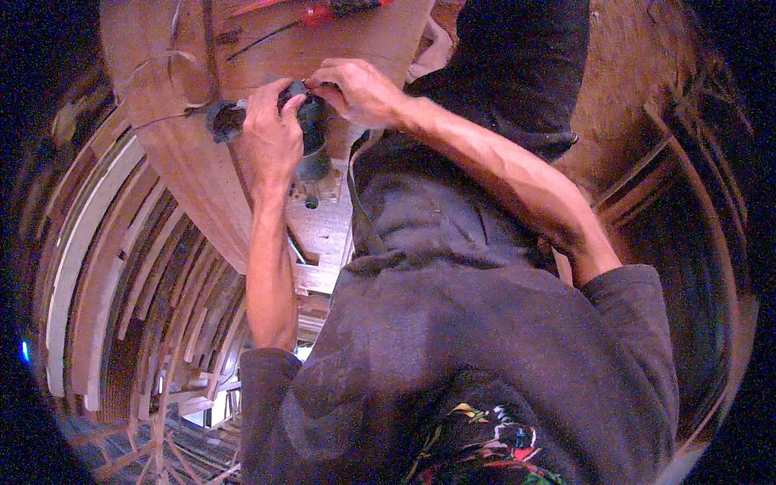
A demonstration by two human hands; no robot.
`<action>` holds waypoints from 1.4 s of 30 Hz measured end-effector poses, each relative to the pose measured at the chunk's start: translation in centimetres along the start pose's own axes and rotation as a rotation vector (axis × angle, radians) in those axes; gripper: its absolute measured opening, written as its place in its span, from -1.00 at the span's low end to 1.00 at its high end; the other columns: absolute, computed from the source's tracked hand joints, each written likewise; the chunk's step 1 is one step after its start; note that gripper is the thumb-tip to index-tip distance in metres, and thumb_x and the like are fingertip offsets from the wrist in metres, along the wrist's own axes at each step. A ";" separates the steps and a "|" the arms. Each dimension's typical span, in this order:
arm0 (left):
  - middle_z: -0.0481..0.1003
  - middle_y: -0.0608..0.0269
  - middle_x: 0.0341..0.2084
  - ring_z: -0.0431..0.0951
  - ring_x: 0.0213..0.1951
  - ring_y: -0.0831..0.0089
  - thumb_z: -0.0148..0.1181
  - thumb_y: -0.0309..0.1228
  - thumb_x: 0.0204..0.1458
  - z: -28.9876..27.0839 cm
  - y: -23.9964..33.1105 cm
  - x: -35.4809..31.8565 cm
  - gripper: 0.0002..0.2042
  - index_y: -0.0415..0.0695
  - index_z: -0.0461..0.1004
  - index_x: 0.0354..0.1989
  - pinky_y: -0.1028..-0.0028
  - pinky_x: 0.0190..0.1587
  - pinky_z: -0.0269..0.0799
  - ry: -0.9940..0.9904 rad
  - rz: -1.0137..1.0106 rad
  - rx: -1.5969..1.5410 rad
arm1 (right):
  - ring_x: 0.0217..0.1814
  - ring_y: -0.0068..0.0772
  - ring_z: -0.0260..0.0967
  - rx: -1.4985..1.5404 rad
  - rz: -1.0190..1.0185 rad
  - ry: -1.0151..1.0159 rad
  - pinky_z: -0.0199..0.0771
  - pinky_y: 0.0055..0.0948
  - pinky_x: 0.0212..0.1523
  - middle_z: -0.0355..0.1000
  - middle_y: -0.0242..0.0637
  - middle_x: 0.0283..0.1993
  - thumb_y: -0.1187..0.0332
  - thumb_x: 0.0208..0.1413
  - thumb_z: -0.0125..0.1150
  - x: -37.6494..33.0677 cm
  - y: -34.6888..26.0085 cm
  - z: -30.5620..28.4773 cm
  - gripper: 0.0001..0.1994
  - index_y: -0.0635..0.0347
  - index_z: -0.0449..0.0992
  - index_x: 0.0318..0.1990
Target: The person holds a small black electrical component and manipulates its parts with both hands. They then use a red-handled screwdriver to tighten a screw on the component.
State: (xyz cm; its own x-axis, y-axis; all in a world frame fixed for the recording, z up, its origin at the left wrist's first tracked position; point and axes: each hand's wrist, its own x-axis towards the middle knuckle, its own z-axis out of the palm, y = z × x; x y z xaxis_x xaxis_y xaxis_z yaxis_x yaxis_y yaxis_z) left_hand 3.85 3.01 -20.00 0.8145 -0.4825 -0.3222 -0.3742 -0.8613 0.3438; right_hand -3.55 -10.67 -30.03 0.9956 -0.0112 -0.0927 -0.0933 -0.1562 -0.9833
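A dark teal power tool [314, 162] with a rounded body sits on the wooden bench, its kind not clear from here. My left hand [273, 121] is closed around its upper part, thumb pointing toward the right hand. Beside that hand, on the left, a darker piece [225, 121] sticks out; I cannot tell whether it belongs to the tool. My right hand [352, 87] reaches in from the right with its fingertips pinched together at the tool's far end. Whatever lies between those fingertips is too small or hidden to make out.
Screwdrivers with red handles [319, 14] lie on the far part of the wooden bench [364, 44]. A thin cord [166, 120] runs across its left side. Many stacked wood strips [121, 242] fill the left. My dark-trousered leg [517, 73] is at the right.
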 end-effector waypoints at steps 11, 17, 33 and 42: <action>0.59 0.00 -0.16 0.58 -0.07 0.04 0.32 -0.46 0.05 -0.1 -1.3 0.1 -0.76 -0.20 0.56 -0.09 0.22 0.02 0.45 -0.016 -0.001 -0.116 | -0.24 0.14 0.57 0.124 -0.022 -0.321 0.58 -0.03 -0.19 0.59 0.02 -0.23 0.34 0.17 0.19 2.9 1.3 -3.6 -0.79 0.15 0.62 -0.09; 0.59 -0.01 -0.16 0.58 -0.07 0.04 0.31 -0.46 0.06 0.1 -2.1 0.1 -0.76 -0.18 0.57 -0.09 0.23 0.01 0.46 -0.005 0.050 -0.146 | -0.39 -0.09 0.60 0.026 -0.111 -0.320 0.59 -0.19 -0.27 0.59 0.01 -0.28 0.40 0.19 0.21 3.6 1.1 -3.5 -0.79 0.33 0.60 -0.10; 0.61 0.03 -0.17 0.63 -0.12 0.13 0.39 -0.37 0.03 0.2 -0.8 -0.1 -0.71 -0.15 0.58 -0.07 0.28 -0.08 0.52 0.027 -0.095 -0.144 | -0.29 -0.12 0.59 -0.053 0.180 -0.284 0.56 -0.17 -0.23 0.60 -0.02 -0.30 0.29 0.19 0.25 3.3 0.1 -2.7 -0.76 0.30 0.62 -0.14; 0.61 0.15 -0.25 0.61 -0.18 0.22 0.48 -0.37 -0.06 1.2 1.2 -0.9 -0.68 -0.14 0.56 -0.14 0.28 -0.11 0.51 0.227 -0.080 -0.182 | -0.49 -0.49 0.44 0.349 0.568 -0.329 0.42 -0.46 -0.47 0.52 -0.29 -0.51 -0.04 0.21 0.19 3.4 -0.9 -3.5 -0.54 0.27 0.67 -0.25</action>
State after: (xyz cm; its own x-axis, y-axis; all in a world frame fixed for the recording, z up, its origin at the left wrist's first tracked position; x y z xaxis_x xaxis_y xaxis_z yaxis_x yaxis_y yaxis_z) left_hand 2.10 2.25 -20.39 0.9241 -0.3487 -0.1565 -0.2359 -0.8426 0.4842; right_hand -0.07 -14.03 -28.86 0.7461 0.3083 -0.5901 -0.6441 0.1095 -0.7571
